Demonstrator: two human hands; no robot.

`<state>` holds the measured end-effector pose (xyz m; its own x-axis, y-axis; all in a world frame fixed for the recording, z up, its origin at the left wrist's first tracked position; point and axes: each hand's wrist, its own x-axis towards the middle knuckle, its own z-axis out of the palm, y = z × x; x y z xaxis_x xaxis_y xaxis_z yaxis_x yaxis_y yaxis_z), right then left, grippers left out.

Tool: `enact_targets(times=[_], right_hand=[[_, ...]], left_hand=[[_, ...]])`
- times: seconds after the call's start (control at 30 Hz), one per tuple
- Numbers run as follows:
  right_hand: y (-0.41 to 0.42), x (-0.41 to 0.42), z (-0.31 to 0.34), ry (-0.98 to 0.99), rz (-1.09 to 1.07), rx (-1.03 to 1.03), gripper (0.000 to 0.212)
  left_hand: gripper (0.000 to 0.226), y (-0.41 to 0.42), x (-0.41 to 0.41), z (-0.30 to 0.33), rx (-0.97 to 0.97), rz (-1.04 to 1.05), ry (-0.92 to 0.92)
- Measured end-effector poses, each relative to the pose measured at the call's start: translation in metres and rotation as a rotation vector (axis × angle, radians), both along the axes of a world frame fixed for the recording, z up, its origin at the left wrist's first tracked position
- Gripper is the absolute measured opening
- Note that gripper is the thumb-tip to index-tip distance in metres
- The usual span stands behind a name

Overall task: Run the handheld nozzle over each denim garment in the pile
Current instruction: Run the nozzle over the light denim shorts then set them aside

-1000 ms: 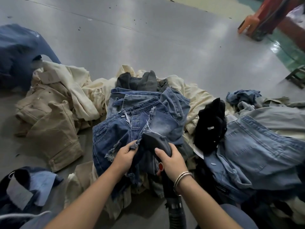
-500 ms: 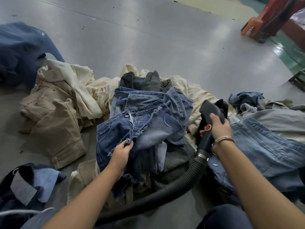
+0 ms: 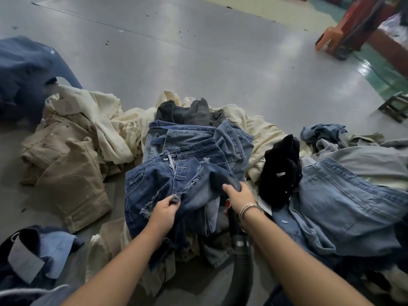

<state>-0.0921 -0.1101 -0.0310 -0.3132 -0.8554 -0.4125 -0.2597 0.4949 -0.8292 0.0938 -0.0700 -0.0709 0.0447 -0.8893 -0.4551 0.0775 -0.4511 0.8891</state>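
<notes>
- One view only, from a camera worn on the person's head, looking forward and down.
- It sits close above both forearms; the left hand (image 3: pixel 164 214) and right hand (image 3: pixel 239 196) lie low in the middle of the frame.
- Just beyond the fingertips (image 3: pixel 227 187) is a pile of denim (image 3: pixel 187 155).
- Far past the fingers, grey floor (image 3: pixel 198 51) fills the upper frame; wide-angle lens bends edges.

Denim shorts (image 3: pixel 167 180) are lying atop the central pile; khaki trousers (image 3: pixel 66 173) are lying to their left, a denim jacket (image 3: pixel 353 202) to their right, a hose (image 3: pixel 240 261) trailing in front.
</notes>
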Motion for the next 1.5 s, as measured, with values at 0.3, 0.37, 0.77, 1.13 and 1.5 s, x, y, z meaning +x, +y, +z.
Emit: enact_targets(times=[0.3, 0.37, 0.77, 1.13, 1.5], right_hand=[[-0.044, -0.056, 0.063, 0.075, -0.244, -0.177, 0.026], [-0.017, -0.048, 0.071, 0.031, -0.13, -0.16, 0.024], [0.058, 0.017, 0.016, -0.056, 0.182, 0.049, 0.011], [-0.058, -0.066, 0.039, 0.051, -0.225, -0.047, 0.034], [0.085, -0.025, 0.026, -0.163, 0.043, 0.07, 0.008]], left_hand=[[0.03, -0.002, 0.005, -0.004, -0.111, -0.015, -0.095], [0.034, 0.001, -0.008, 0.0, -0.191, -0.125, -0.193], [0.017, 0.011, -0.014, -0.006, -0.144, -0.082, -0.238], [0.046, 0.032, -0.008, -0.025, -0.48, -0.984, -0.777], [0.054, 0.019, -0.032, -0.045, -0.299, -1.058, -1.074]])
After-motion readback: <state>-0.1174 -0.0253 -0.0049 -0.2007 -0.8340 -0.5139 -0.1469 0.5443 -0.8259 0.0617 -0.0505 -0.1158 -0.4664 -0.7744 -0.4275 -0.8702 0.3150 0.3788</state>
